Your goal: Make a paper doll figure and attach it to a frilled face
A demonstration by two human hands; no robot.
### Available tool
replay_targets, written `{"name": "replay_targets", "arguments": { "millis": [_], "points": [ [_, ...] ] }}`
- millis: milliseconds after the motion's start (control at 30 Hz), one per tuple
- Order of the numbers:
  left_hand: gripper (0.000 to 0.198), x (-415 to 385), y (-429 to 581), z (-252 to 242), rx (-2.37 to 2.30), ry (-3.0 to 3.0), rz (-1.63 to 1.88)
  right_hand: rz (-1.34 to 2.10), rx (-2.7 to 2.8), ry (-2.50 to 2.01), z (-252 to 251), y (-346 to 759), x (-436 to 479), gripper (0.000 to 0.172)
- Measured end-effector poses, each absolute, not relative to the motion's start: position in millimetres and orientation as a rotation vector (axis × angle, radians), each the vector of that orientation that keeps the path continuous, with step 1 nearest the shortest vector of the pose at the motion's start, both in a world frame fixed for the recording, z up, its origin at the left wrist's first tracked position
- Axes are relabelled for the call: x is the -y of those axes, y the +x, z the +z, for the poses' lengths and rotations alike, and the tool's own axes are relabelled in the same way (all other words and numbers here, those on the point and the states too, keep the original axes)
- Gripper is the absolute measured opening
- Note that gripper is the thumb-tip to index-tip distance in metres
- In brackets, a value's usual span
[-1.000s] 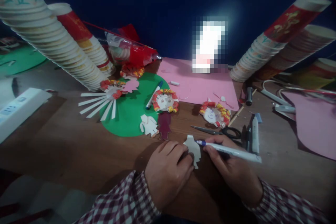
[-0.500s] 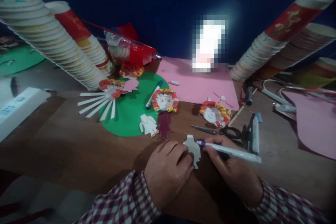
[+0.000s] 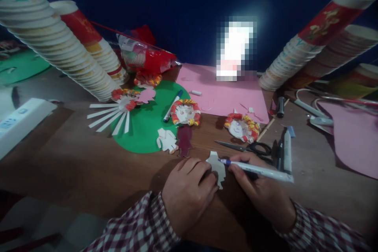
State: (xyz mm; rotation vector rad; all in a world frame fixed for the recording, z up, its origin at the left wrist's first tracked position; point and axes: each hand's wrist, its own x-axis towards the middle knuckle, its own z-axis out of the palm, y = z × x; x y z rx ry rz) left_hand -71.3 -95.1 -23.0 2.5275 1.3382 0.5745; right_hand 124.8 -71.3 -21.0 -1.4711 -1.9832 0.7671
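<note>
Right hand (image 3: pixel 262 193) pinching marker (image 3: pixel 262 170), left hand (image 3: pixel 189 193) curled, touching paper cutout (image 3: pixel 217 171)

Two bare hands close together, the left palm-down, the right in a writing grip.
The left hand (image 3: pixel 190 193) has bent fingers, tips partly hidden; the right hand (image 3: pixel 262 189) pinches thumb against fingers. The left forearm (image 3: pixel 134 222) and right forearm (image 3: pixel 325 224), in checked sleeves, angle inward from below.
</note>
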Motion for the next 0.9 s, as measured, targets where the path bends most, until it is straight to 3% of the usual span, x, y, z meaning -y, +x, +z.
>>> {"name": "replay_targets", "arguments": {
  "millis": [900],
  "points": [
    [0.016, 95.2, -71.4, -22.7, -1.328, 2.524, 0.582, 0.775, 2.036, -1.388, -16.5, 122.3, 72.1, 0.009]
  ]
}}
